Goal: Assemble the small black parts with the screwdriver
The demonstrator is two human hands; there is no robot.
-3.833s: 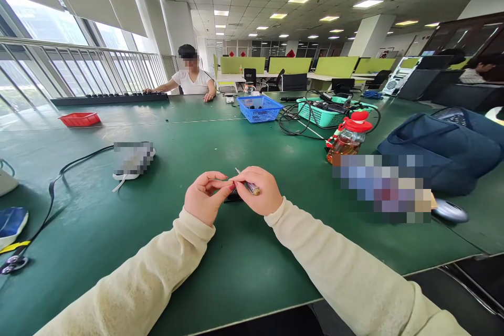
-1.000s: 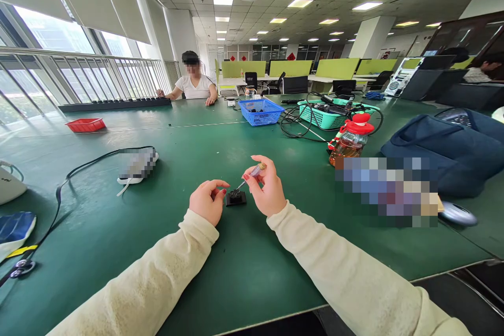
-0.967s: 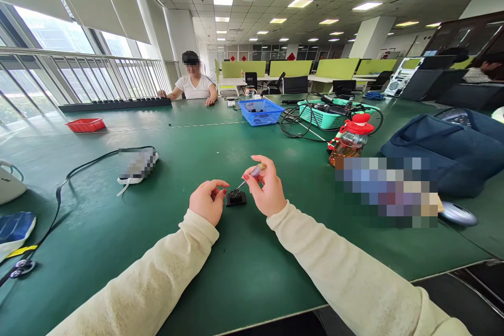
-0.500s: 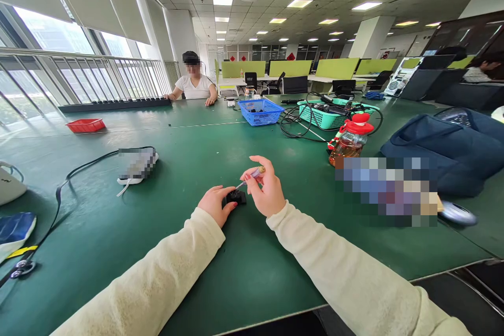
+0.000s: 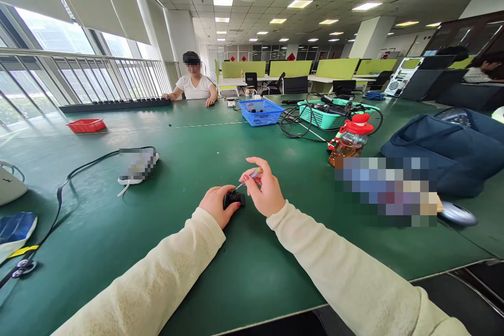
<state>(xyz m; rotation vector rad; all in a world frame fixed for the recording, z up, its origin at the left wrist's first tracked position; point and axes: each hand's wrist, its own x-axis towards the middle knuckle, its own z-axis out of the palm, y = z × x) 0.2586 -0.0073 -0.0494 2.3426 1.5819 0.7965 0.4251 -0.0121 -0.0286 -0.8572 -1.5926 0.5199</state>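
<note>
On the green table (image 5: 173, 178) lies a small black box-like part (image 5: 236, 199); its exact kind is too small to make out. My left hand (image 5: 216, 205) grips it from the left, thumb along its near side and fingers at the far side. A slim screwdriver (image 5: 252, 177) with a pale purple handle is pinched in my right hand (image 5: 264, 189), just right of the part. The tool slants down to the left, its thin shaft reaching the top of the black part. Whether the tip sits in a screw cannot be seen.
A red tray (image 5: 85, 125) lies far left and a blue basket (image 5: 260, 112) ahead. Cables spill around a green basket (image 5: 326, 115). A red-lidded jar (image 5: 350, 142) and a navy bag (image 5: 449, 147) stand right. Across the table sits a person (image 5: 196, 84).
The black part has shifted slightly to the left and tilted a little in my left hand. My right hand and the screwdriver have moved a touch left.
</note>
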